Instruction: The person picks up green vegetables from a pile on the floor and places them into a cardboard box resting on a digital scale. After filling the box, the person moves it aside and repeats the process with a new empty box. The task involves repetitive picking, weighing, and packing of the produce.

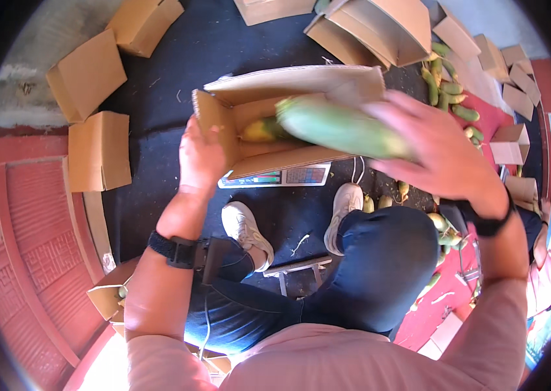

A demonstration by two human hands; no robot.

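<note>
An open cardboard box (243,156) sits in front of me on a digital scale (306,176), whose panel shows below the box's near wall. My left hand (200,153) grips the box's left end, thumb at the rim. Inside, on the box floor, lies a yellowish-green radish (265,130). Over the right part of the box my right hand (428,146), blurred by motion, is closed round one end of a large green radish (334,125). The radish slants across the opening, its free end pointing left above the one inside.
Several cardboard boxes (99,151) stand at left and along the far side. A pile of green radishes (443,85) lies far right, with more (441,225) by my right knee. Another person (546,280) is at the right edge. My shoes (246,228) flank the scale's near side.
</note>
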